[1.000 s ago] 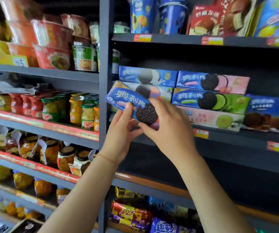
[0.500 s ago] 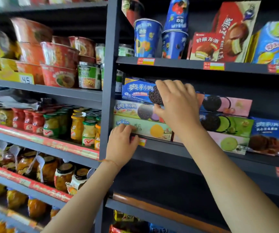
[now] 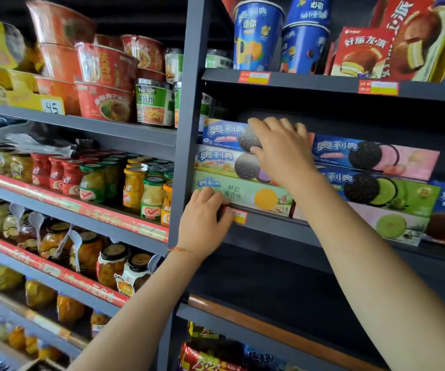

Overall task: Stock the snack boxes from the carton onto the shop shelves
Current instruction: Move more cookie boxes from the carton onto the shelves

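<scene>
The blue box [image 3: 224, 133], carried up since a second ago, now tops the stack at the shelf's [image 3: 309, 232] left end, right hand [image 3: 280, 148] gripping it, left hand [image 3: 202, 218] lying open on the shelf edge.

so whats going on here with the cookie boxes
A person is stocking a shop shelf. The right hand lies over the blue box on top of the left stack, fingers curled over its top edge. The left hand rests at the shelf's front edge, fingertips against the green box at the bottom. A second stack of three boxes sits to the right.
</scene>
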{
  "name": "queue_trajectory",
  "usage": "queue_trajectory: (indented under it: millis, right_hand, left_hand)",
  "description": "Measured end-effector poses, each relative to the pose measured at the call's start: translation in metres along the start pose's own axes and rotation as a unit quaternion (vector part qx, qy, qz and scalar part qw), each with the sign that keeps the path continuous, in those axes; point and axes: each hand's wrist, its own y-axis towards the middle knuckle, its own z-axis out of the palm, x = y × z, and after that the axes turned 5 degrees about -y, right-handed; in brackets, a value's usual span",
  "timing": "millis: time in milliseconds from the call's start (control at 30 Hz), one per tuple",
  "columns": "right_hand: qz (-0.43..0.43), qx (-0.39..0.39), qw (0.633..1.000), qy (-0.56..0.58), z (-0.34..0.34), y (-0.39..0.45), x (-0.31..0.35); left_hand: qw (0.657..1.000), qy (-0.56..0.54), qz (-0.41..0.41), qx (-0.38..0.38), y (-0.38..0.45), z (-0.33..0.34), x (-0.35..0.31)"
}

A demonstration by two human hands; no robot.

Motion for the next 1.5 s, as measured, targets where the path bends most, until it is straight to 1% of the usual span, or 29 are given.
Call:
queue_trajectory:
  millis: [267,367,433,500,567,600,633,700,733,800,833,900,933,967,1033,1100,1167,1233,1267,1300,1367,1433,1500]
  right_hand:
    - [-0.012,0.001,0.999,0.037,0.002,0.005,0.001]
    - [-0.010,-0.001,0.999,0.042,0.004,0.005,0.005]
    - [-0.014,-0.048,0.998,0.044,0.004,0.000,0.013]
    - [-0.021,-0.131,0.988,0.077,0.006,-0.009,0.029]
    - [-0.031,-0.200,0.965,0.169,0.009,-0.024,0.051]
    - [-0.037,-0.206,0.952,0.224,0.013,-0.033,0.065]
    - [-0.039,-0.187,0.942,0.276,0.019,-0.042,0.080]
    - [-0.039,-0.103,0.926,0.360,0.038,-0.062,0.113]
    - [-0.043,-0.050,0.918,0.390,0.051,-0.074,0.134]
    - [-0.046,0.039,0.905,0.420,0.083,-0.104,0.180]
    - [-0.042,0.054,0.912,0.404,0.100,-0.121,0.203]
    - [-0.042,0.059,0.940,0.333,0.131,-0.160,0.249]
    - [-0.054,0.067,0.945,0.316,0.147,-0.183,0.273]
    - [-0.078,0.091,0.937,0.328,0.158,-0.206,0.297]
    - [-0.111,0.158,0.912,0.363,0.178,-0.254,0.344]
    - [-0.116,0.248,0.873,0.403,0.192,-0.297,0.388]
    - [-0.107,0.384,0.817,0.418,0.214,-0.335,0.425]
    - [-0.121,0.520,0.757,0.376,0.247,-0.373,0.456]
    - [-0.137,0.564,0.733,0.354,0.263,-0.390,0.470]
    - [-0.143,0.595,0.714,0.341,0.277,-0.406,0.484]
    - [-0.145,0.643,0.687,0.307,0.302,-0.432,0.510]
    - [-0.142,0.687,0.672,0.236,0.326,-0.450,0.531]
    - [-0.132,0.717,0.668,0.150,0.348,-0.468,0.546]
  left_hand:
    - [1.000,0.006,0.015,-0.014,0.000,0.002,0.000]
    - [1.000,0.002,0.018,-0.001,0.001,0.000,-0.001]
    - [0.999,-0.028,0.011,0.013,0.001,-0.006,-0.001]
    - [0.998,-0.055,0.004,0.004,-0.002,-0.017,0.001]
    - [0.997,-0.063,0.002,-0.039,-0.010,-0.032,0.009]
    - [0.996,-0.072,-0.012,-0.060,-0.017,-0.039,0.018]
    - [0.993,-0.084,-0.042,-0.073,-0.026,-0.047,0.029]
    - [0.985,-0.085,-0.135,-0.065,-0.054,-0.059,0.058]
    - [0.979,-0.069,-0.190,-0.041,-0.072,-0.063,0.077]
    - [0.954,-0.019,-0.296,0.038,-0.119,-0.072,0.118]
    - [0.935,0.005,-0.346,0.082,-0.147,-0.077,0.137]
    - [0.887,0.032,-0.437,0.146,-0.210,-0.088,0.172]
    - [0.861,0.045,-0.477,0.169,-0.245,-0.094,0.186]
    - [0.834,0.058,-0.514,0.190,-0.280,-0.099,0.198]
    - [0.778,0.082,-0.579,0.228,-0.349,-0.107,0.215]
    - [0.730,0.102,-0.622,0.265,-0.409,-0.112,0.228]
    - [0.697,0.116,-0.639,0.302,-0.459,-0.114,0.240]
    - [0.674,0.131,-0.644,0.337,-0.498,-0.114,0.250]
    - [0.669,0.139,-0.641,0.349,-0.515,-0.114,0.255]
    - [0.671,0.144,-0.634,0.355,-0.531,-0.115,0.260]
    - [0.689,0.156,-0.613,0.353,-0.558,-0.116,0.268]
    - [0.708,0.167,-0.587,0.357,-0.579,-0.115,0.272]
    - [0.734,0.167,-0.550,0.363,-0.589,-0.111,0.271]
